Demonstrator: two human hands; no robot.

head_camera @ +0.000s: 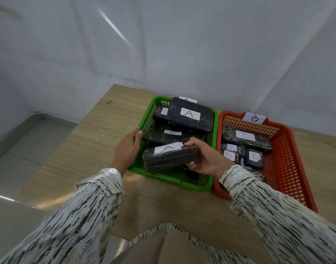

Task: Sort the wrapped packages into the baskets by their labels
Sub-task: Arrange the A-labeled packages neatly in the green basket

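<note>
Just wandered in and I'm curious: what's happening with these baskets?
A person is sorting black wrapped packages. The right hand grips a package labelled A over the green basket, which already holds other A packages. The left hand touches that basket's left rim. The orange basket beside it holds B packages.

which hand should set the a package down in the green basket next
Right. The right hand already grips the A package above the green basket, so it only has to lower it. The left hand holds nothing and rests against that basket's left rim.
</note>
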